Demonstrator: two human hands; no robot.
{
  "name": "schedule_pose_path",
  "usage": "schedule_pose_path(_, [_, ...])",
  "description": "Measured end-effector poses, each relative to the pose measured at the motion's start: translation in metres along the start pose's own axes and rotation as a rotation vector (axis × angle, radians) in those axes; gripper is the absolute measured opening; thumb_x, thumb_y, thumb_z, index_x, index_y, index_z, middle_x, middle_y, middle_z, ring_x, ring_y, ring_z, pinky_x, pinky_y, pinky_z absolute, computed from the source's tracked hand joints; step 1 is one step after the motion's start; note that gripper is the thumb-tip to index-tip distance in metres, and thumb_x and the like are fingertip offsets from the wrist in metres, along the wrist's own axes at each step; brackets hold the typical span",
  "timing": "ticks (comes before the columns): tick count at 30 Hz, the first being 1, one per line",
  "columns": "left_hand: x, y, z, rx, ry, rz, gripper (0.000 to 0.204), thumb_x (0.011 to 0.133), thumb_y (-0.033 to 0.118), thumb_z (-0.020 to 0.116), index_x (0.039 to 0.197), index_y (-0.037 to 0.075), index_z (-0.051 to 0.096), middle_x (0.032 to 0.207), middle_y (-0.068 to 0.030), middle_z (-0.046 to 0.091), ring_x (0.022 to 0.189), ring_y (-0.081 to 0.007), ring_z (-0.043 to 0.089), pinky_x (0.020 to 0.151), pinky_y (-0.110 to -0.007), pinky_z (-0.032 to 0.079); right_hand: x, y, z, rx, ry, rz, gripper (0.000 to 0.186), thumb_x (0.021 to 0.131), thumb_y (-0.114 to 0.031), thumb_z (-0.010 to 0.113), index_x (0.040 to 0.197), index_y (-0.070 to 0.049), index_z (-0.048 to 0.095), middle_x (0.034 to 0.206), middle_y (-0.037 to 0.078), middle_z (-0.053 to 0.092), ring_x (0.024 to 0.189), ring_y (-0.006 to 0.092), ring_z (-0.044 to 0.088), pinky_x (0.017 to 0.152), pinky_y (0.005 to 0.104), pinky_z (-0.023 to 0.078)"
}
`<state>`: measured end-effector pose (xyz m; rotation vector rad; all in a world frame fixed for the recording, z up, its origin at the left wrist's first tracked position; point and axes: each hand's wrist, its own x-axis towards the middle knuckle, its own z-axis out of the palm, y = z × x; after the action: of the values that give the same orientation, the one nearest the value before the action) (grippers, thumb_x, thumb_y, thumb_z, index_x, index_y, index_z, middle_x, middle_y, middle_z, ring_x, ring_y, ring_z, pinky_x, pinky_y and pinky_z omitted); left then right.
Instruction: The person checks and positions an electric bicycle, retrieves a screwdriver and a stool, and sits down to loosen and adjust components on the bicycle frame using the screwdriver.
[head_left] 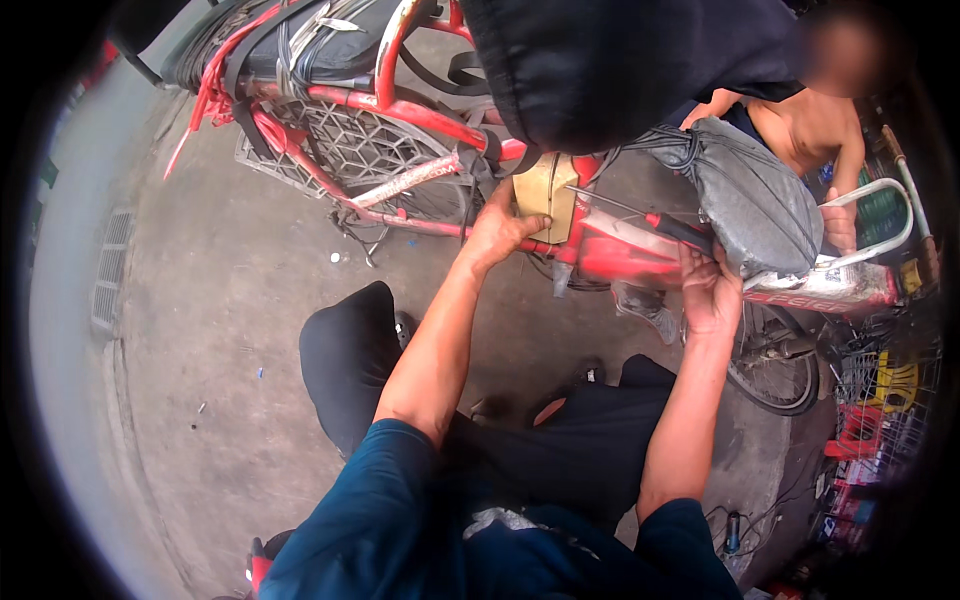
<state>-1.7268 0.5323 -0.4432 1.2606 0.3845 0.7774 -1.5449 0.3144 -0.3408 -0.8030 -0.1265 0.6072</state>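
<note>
A red electric bike [625,262] stands side-on before me. On its frame, below the black seat, sits a tan-yellow box [537,200] with angled edges and a dark line down its middle. My left hand [497,228] grips the box's left side, thumb across its front and fingers partly hidden behind. My right hand [712,290] is closed round a screwdriver [680,231] with a red and black handle. Its thin shaft points left, and the tip is at the box's upper right; whether it touches a screw I cannot tell.
A grey cloth-wrapped bundle [760,195] tied with cords sits above my right hand. A bare-chested person [800,125] is beyond the bike at right. Wire baskets [880,400] stand at far right. A bottle-like tool [733,533] and cables lie on the floor at lower right.
</note>
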Motion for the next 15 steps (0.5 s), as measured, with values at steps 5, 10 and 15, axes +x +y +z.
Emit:
schedule_pose_path(5, [0.011, 0.016, 0.0, 0.073, -0.097, -0.059, 0.06, 0.07, 0.003, 0.072, 0.122, -0.005, 0.044, 0.116, -0.0142, 0.057, 0.108, -0.0223, 0.055, 0.093, -0.032, 0.042, -0.012, -0.006, 0.016, -0.019, -0.102, 0.018, 0.023, 0.092, -0.015, 0.048, 0.111, -0.004, 0.054, 0.109, 0.012, 0.058, 0.1, 0.0251, 0.057, 0.098, 0.0437, 0.04])
schedule_pose_path(10, [0.011, 0.013, -0.005, 0.074, -0.055, -0.089, 0.058, 0.069, -0.002, 0.071, 0.121, -0.005, 0.045, 0.112, -0.0139, 0.06, 0.102, -0.0225, 0.057, 0.09, -0.032, 0.044, -0.009, -0.002, 0.002, -0.33, -0.054, 0.048, 0.022, 0.094, -0.027, 0.05, 0.107, -0.01, 0.055, 0.096, 0.008, 0.063, 0.082, 0.019, 0.06, 0.076, 0.032, 0.048])
schedule_pose_path(15, [0.007, 0.014, -0.004, 0.083, -0.054, -0.108, 0.055, 0.071, -0.002, 0.069, 0.122, -0.005, 0.046, 0.112, -0.0142, 0.06, 0.103, -0.0216, 0.057, 0.089, -0.032, 0.044, -0.009, 0.002, 0.0, -0.271, -0.039, 0.033, 0.02, 0.092, -0.019, 0.053, 0.106, -0.005, 0.052, 0.093, 0.009, 0.062, 0.086, 0.0206, 0.06, 0.075, 0.0353, 0.052])
